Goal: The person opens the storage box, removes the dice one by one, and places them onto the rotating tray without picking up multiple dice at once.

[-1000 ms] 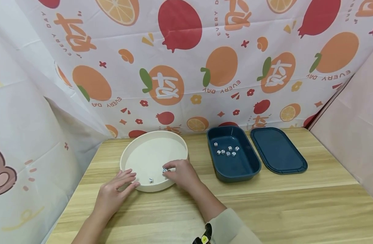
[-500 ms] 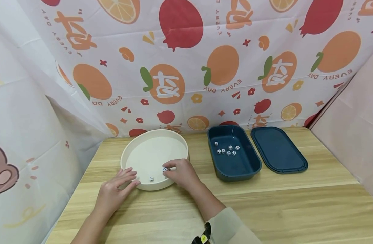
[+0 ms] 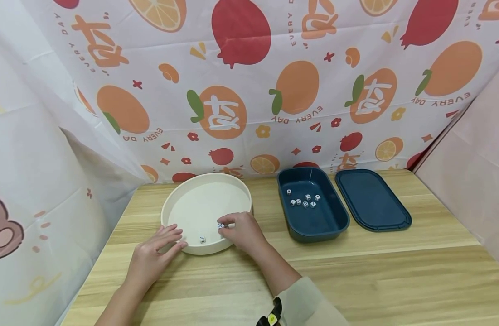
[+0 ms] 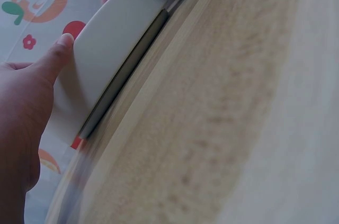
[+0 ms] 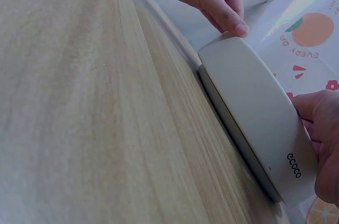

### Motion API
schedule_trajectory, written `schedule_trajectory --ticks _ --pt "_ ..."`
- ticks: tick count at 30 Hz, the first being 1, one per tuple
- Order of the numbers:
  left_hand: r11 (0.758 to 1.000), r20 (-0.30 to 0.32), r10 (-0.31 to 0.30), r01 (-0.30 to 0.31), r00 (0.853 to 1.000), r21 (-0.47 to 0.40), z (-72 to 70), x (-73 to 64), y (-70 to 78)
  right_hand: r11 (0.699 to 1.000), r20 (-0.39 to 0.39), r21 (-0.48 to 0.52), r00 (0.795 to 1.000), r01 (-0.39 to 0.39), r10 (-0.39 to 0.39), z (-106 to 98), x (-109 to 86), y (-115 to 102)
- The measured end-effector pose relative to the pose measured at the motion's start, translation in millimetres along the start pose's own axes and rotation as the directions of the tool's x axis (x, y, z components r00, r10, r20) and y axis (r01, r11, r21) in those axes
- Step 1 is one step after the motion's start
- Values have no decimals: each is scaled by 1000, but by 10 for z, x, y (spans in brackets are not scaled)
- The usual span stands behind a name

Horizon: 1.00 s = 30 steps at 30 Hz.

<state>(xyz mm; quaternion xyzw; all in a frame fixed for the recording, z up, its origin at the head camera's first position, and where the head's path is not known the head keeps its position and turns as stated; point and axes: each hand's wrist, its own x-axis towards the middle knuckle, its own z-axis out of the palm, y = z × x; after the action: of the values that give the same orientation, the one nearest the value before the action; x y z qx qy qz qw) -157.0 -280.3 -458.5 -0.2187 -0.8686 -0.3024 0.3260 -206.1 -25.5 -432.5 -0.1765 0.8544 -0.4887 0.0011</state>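
Observation:
A round cream tray [image 3: 208, 199] sits on the table, and a white die [image 3: 202, 239] with dark pips lies inside near its front wall. My right hand [image 3: 243, 233] reaches over the tray's right front rim and pinches dotted dice [image 3: 220, 225] between thumb and index finger, low over the tray floor. Its fingers partly cover them. My left hand [image 3: 156, 253] rests at the left front rim, fingers loosely extended over the edge. In the left wrist view the thumb of the left hand [image 4: 32, 86] touches the tray's rim; the dice are hidden behind the wall.
Right of the tray stands a deep blue rectangular container [image 3: 314, 222] with several white dice [image 3: 305, 204] on its floor. A flat blue lid [image 3: 373, 201] lies beside it. A fruit-print curtain [image 3: 249, 99] hangs behind the wooden table [image 3: 375, 276].

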Motion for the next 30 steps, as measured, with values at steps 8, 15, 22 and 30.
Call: schedule_trajectory --ticks 8,15,22,30 --pt "1000 0 4 -4 1000 3 -2 0 -11 1000 -1 0 1000 -15 15 0 3 -1" --pt "1000 -8 18 -18 1000 10 9 -10 -26 1000 5 4 1000 -17 17 0 -7 -3" --pt "1000 -8 18 -18 1000 14 3 0 -14 1000 4 -6 1000 -16 16 -1 -4 -2" --pt "998 -39 52 -51 998 21 21 -7 -5 1000 5 -30 1000 1 0 -1 -5 10"
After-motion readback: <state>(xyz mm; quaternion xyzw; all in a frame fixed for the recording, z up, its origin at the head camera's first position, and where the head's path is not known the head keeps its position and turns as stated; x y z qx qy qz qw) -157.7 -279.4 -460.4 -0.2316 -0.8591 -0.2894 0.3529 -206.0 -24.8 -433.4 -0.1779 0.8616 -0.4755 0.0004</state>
